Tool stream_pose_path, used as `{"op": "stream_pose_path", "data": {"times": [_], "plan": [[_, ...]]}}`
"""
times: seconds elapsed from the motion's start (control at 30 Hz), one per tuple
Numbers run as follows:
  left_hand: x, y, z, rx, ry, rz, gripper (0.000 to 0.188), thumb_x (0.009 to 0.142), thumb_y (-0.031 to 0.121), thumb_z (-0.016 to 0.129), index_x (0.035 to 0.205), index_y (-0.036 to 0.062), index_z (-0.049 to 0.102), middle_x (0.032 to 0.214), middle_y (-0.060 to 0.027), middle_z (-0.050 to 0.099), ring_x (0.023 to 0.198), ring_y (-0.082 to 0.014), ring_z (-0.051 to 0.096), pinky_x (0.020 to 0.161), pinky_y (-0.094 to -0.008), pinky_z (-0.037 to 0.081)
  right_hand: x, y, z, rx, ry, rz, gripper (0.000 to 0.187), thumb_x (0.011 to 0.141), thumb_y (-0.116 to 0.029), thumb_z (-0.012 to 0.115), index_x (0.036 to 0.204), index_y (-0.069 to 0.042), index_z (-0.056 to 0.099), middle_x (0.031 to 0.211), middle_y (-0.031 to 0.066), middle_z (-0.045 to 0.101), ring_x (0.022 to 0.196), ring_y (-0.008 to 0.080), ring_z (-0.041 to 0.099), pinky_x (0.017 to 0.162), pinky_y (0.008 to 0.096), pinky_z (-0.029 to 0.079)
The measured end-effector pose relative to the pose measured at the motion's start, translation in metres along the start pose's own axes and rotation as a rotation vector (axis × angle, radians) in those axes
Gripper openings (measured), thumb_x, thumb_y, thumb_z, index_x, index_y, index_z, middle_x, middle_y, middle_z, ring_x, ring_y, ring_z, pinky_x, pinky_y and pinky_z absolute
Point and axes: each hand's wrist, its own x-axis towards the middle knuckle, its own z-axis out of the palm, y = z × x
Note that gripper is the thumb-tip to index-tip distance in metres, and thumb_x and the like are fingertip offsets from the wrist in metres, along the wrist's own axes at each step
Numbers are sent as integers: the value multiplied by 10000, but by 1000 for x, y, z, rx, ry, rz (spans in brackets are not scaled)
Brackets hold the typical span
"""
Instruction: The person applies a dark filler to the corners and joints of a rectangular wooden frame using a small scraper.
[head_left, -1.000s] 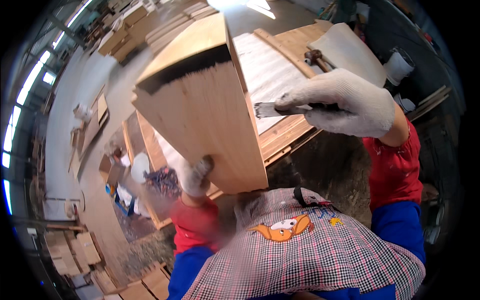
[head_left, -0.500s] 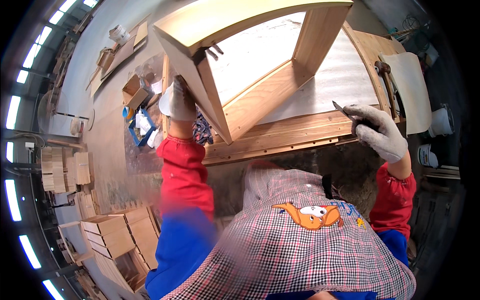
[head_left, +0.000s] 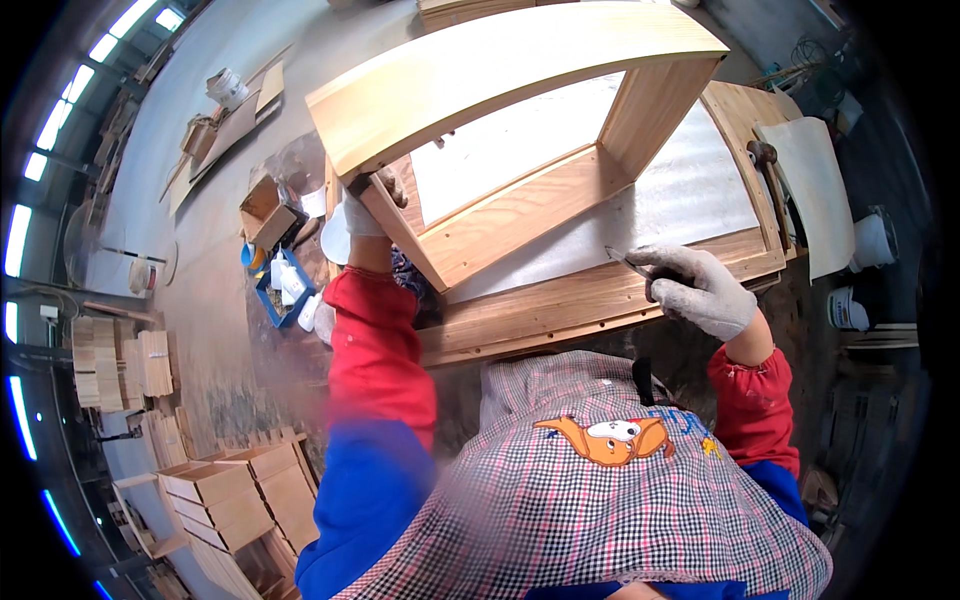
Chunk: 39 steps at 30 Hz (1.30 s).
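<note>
A pale wooden box frame [head_left: 510,85], open in the middle, stands tilted on the workbench. My left hand [head_left: 363,215], in a soiled white glove, grips its left end board; dark fingertips show on the board's inner side. My gloved right hand [head_left: 705,292] is closed round a small knife [head_left: 632,265], whose pointed blade faces left. The knife is apart from the frame, above the bench's near wooden rail [head_left: 560,315]. Under the frame lies a white sheet [head_left: 690,180].
A hammer [head_left: 764,160] lies at the bench's right side beside a pale board [head_left: 815,195]. To the left are a blue tray [head_left: 283,300] with bottles, and an open cardboard box [head_left: 266,212]. Stacked wooden drawers [head_left: 225,490] stand at lower left.
My right hand has moved left with the knife, closer to the frame. My left hand has tipped the frame, so more of its upper board's face shows.
</note>
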Motion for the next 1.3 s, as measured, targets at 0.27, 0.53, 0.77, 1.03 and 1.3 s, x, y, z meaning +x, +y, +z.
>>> {"op": "stream_pose_path", "data": {"times": [0.27,0.53,0.77,1.03,1.3], "plan": [[38,6,-39,133,142,12,471,910,508,454,1064,81,582,882,-80,600,722,-244,582,613,-397,486,6,18,8,-43,60,4,419,869,-149,571,1247,28,528,878,32,588,705,77,517,651,219,453],[52,18,-53,422,371,34,485,931,490,424,1088,59,582,993,-109,601,855,-244,582,722,-407,476,10,34,2,32,42,56,428,855,-154,581,1245,17,536,951,71,605,824,111,547,729,255,477],[20,53,26,996,812,580,499,950,474,397,1110,39,581,1090,-135,602,970,-245,583,818,-416,468,9,77,-43,113,16,154,439,863,-164,564,1282,-41,522,823,22,554,663,74,482,604,223,435],[74,-63,241,129,255,-145,676,917,563,423,1364,59,377,1330,-206,463,1178,-323,499,1007,-476,395,2,95,-114,371,173,214,447,903,-127,526,1328,-10,452,809,33,563,647,89,535,567,208,459],[155,-75,258,-80,654,-14,467,887,309,598,1204,-13,481,1150,-170,583,1044,-262,576,905,-366,484,-3,130,-171,509,239,190,468,907,-123,517,1347,-7,409,838,50,567,628,93,539,550,220,462]]}}
